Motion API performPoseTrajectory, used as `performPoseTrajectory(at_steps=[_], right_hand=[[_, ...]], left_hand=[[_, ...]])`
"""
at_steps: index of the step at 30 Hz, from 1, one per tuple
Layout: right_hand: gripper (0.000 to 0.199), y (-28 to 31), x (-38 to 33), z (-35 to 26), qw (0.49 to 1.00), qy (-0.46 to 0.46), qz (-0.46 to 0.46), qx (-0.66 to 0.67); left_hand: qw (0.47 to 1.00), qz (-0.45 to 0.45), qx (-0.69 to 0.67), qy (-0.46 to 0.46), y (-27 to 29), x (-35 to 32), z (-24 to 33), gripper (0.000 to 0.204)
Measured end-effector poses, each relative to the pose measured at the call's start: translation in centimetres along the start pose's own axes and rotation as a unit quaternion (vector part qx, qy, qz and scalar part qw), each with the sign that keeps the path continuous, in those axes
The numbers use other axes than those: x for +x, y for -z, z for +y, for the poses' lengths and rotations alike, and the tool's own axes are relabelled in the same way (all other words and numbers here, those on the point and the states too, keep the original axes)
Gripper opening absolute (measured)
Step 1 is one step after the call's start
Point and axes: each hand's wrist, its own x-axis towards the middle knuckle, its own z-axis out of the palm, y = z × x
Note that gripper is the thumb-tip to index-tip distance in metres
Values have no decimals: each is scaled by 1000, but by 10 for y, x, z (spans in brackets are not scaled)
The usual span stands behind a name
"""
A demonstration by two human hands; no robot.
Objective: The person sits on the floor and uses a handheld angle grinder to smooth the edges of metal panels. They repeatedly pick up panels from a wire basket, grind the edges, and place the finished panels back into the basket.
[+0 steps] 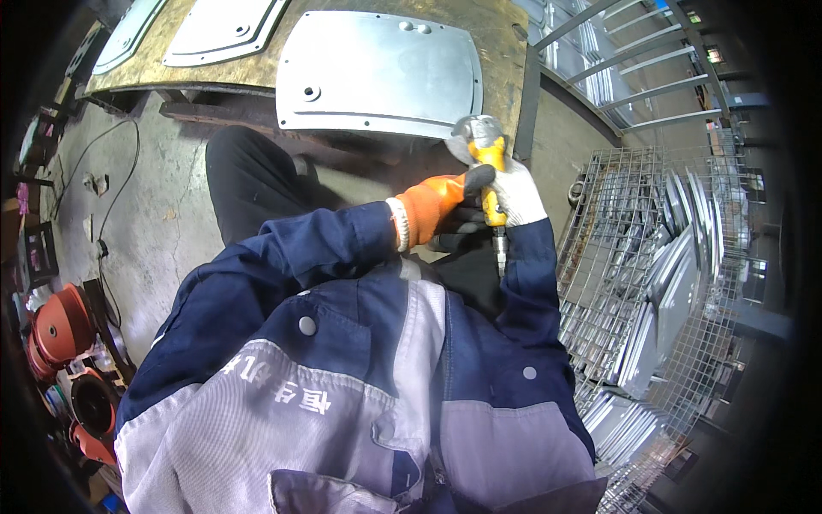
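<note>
A yellow air grinder (488, 156) with a grey head is held upright between my hands near the bench's front edge. My right hand (520, 194), in a white glove, is wrapped round its body from the right. From the left, my left hand (432, 208), in an orange glove with dark fingers, closes on the same body; some of its fingers are hidden. The grinder's disc (459, 144) is at the lower right corner of a silver metal plate (377, 73); whether they touch, I cannot tell. A metal hose fitting (501, 247) hangs below the grinder.
The plate lies on a wooden bench (505, 51), with two similar plates (224, 32) farther left. To the right stands a wire mesh cage (599, 223) of stacked metal pieces (672, 291). A cable (135, 163) crosses the floor. Orange-red round parts (62, 330) stand at lower left.
</note>
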Motion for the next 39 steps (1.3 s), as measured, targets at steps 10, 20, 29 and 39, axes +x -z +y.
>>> performPoseTrajectory(at_steps=[10, 20, 29, 39], right_hand=[[43, 96, -29, 92, 895, 59, -104, 430], [46, 118, -35, 114, 905, 52, -80, 414], [45, 132, -16, 122, 906, 75, -100, 404], [49, 105, -30, 94, 899, 78, -123, 413]], left_hand=[[961, 13, -36, -273, 127, 23, 47, 35], [293, 170, 918, -208, 125, -85, 44, 44], [575, 375, 633, -357, 149, -122, 54, 48], [512, 189, 804, -236, 138, -116, 214, 22]])
